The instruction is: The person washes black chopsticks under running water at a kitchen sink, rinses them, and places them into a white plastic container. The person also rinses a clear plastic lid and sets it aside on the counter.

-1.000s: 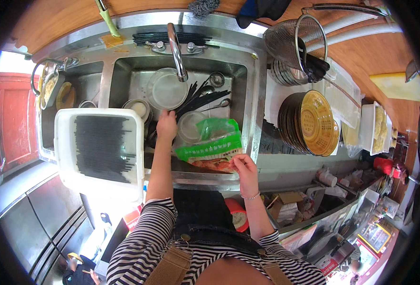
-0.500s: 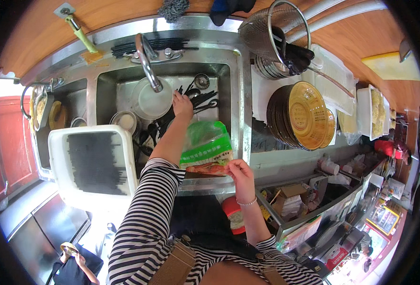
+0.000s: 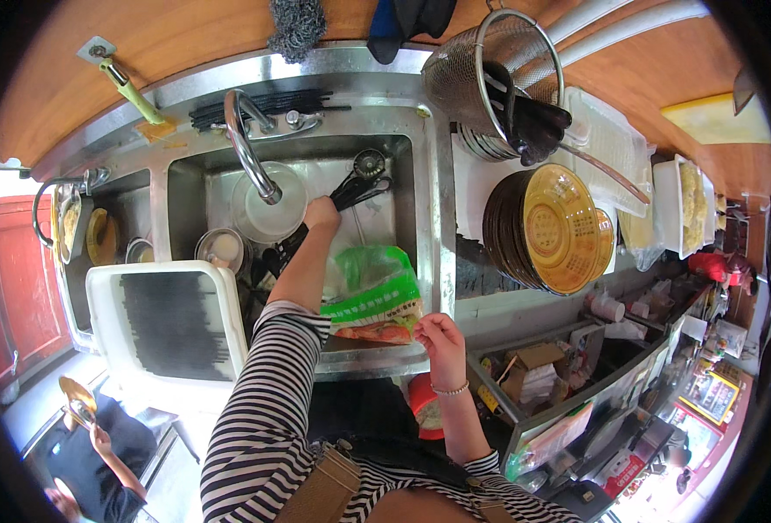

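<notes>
In the sink basin (image 3: 198, 205), my left hand (image 3: 322, 214) is closed on a bundle of black chopsticks (image 3: 348, 190) that sticks out past the fingers. Beside it lie a black-handled utensil (image 3: 373, 189) and the round metal drain strainer (image 3: 369, 163). My right hand (image 3: 442, 338) pinches the lower right corner of a clear and green plastic bag (image 3: 372, 295), which hangs over the front of the basin with something reddish showing inside. A pale round bowl (image 3: 270, 209) sits under the faucet (image 3: 244, 144), left of my left hand, and a small metal bowl (image 3: 222, 248) stands nearer.
A white bin (image 3: 98, 305) stands at the left front. To the right are a stack of amber plates (image 3: 560, 231) and a mesh strainer basket (image 3: 455, 83) holding black utensils. A cluttered drawer (image 3: 512, 403) lies at near right. Another person (image 3: 111, 444) holds an amber plate at lower left.
My left hand has drawn the loose black chopsticks together into a bundle. My right hand stays at the bag's corner. The view has shifted, and the other person appears nearer.
</notes>
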Motion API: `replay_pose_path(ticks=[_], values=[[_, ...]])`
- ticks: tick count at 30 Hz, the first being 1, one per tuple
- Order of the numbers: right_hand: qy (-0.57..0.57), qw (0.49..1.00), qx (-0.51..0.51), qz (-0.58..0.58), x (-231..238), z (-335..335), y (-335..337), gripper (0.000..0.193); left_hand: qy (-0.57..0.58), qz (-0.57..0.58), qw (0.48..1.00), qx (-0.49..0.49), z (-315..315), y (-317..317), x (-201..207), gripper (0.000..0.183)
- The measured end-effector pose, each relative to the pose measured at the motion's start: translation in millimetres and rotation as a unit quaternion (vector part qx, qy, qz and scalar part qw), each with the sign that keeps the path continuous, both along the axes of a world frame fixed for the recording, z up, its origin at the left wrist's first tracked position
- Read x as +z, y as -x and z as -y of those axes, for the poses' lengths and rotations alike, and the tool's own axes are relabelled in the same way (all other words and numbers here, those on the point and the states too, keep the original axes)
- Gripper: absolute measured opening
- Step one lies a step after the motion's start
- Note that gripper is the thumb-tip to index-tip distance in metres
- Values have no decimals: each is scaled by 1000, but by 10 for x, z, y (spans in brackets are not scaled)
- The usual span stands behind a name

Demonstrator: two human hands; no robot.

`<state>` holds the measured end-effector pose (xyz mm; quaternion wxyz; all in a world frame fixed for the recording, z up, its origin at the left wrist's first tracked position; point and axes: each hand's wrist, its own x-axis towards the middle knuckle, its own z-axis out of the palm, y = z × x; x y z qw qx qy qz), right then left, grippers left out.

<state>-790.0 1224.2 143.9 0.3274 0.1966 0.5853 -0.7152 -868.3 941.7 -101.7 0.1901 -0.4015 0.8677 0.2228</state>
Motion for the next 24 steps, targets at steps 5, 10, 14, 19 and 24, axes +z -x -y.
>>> replay_pose_path(ticks=[5,10,14,19,24], values=[[13,1000,12,-23,10,88,94,9,-51,20,998,-14,13,-7,387,35],[37,999,3,18,20,328,282,8,-94,-63,990,-88,86,52,624,35],[131,990,-1,43,-8,665,555,10,-188,-149,963,-126,120,22,970,30],[84,995,13,48,-289,1376,743,20,-186,-216,954,-97,-60,-107,1570,38],[126,990,28,52,-612,1835,826,33,-129,-256,951,-114,-263,-328,1935,59]])
